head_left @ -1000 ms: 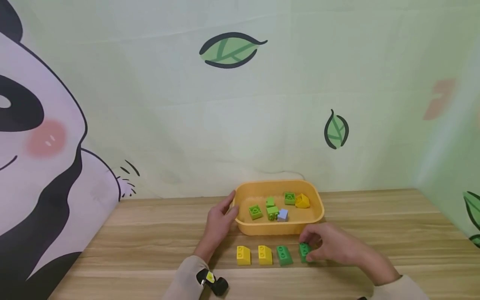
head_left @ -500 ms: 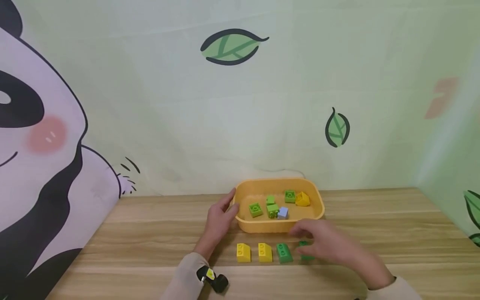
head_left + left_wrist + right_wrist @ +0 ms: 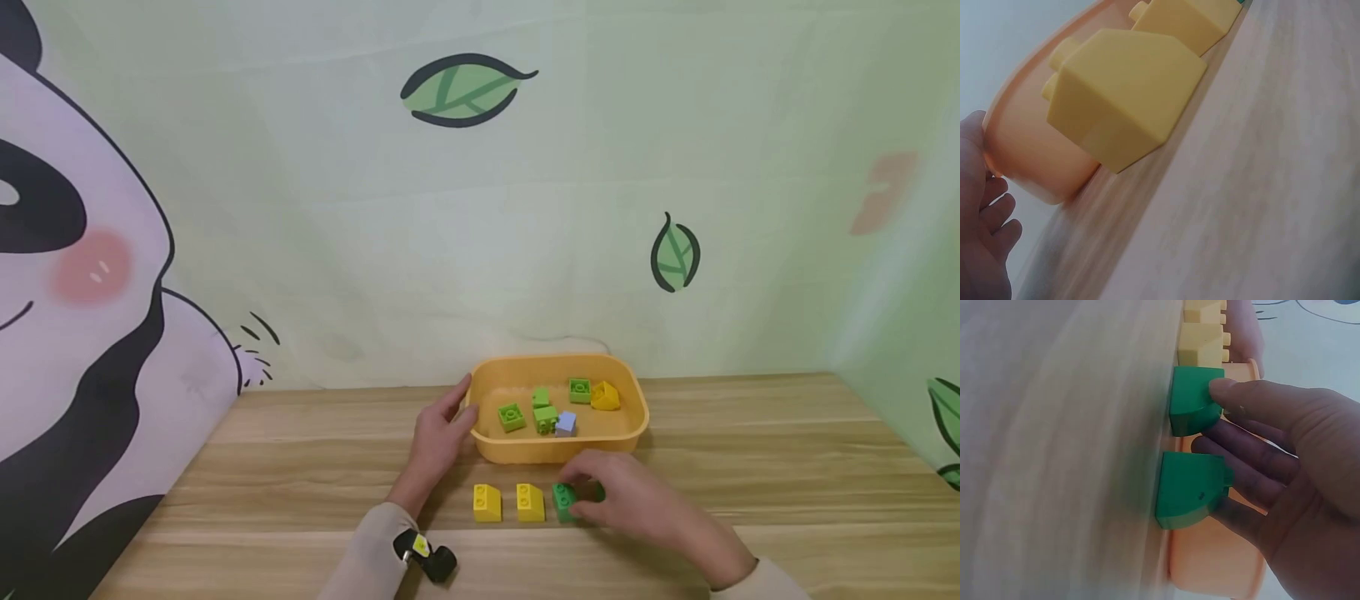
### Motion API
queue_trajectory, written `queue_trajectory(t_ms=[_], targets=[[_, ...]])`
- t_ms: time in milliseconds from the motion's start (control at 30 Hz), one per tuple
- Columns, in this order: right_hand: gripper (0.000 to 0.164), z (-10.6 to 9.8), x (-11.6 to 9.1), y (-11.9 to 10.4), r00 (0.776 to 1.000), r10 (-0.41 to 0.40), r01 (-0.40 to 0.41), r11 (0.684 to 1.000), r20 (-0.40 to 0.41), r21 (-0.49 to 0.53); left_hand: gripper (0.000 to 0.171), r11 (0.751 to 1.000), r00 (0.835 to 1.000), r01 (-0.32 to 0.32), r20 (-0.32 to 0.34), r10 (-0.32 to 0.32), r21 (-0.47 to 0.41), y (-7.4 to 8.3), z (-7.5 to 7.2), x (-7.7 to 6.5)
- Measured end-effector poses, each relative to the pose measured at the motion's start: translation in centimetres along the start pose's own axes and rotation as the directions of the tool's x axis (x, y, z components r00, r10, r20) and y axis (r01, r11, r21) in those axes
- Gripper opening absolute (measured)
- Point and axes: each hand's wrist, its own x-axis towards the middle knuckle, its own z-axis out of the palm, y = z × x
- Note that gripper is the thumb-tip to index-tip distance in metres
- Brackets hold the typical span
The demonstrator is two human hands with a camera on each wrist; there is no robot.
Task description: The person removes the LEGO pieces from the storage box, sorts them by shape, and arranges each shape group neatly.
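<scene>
Two yellow sloped toy bricks [image 3: 487,503] and two green sloped ones stand in a row on the wooden table. My right hand [image 3: 630,500] pinches the left green brick [image 3: 564,502] between thumb and fingers. The other green brick [image 3: 1191,487] shows in the right wrist view below my thumb, close to my remaining fingers; in the head view the hand hides it. My left hand [image 3: 440,437] grips the left end of an orange tub [image 3: 555,452] behind the row. In the left wrist view, a yellow brick [image 3: 1122,87] looms in front of the tub.
Inside the tub lie several light green bricks [image 3: 512,417], a yellow piece [image 3: 605,397] and a pale blue brick [image 3: 566,424]. A printed cloth backdrop [image 3: 337,208] rises behind the table. A black wrist device [image 3: 426,557] sits on my left cuff.
My right hand has left the rightmost green brick and moved left to the neighbouring green one. The left hand stays at the tub, and the bricks keep their row.
</scene>
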Motion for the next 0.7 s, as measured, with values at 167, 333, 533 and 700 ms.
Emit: queue_trajectory(t_ms=[167, 333, 533, 700], targets=[[0.026, 0.11, 0.00, 0.00, 1.000, -0.001, 0.001, 1.000, -0.008, -0.010, 0.050, 1.000, 1.000, -0.009, -0.005, 0.009, -0.011, 0.06, 0.01, -0.05], [0.026, 0.09, 0.05, 0.13, 1.000, 0.010, -0.010, 1.000, -0.013, -0.022, 0.050, 1.000, 1.000, -0.010, -0.007, 0.010, -0.010, -0.03, 0.01, 0.03], [0.025, -0.03, 0.02, 0.17, 1.000, 0.016, -0.016, 1.000, -0.010, -0.022, 0.050, 1.000, 1.000, -0.016, 0.001, 0.016, -0.007, 0.00, -0.03, 0.02], [0.025, -0.17, 0.02, 0.18, 1.000, 0.017, -0.017, 1.000, -0.006, -0.017, 0.050, 1.000, 1.000, -0.018, 0.006, 0.018, -0.010, -0.01, -0.06, 0.00]])
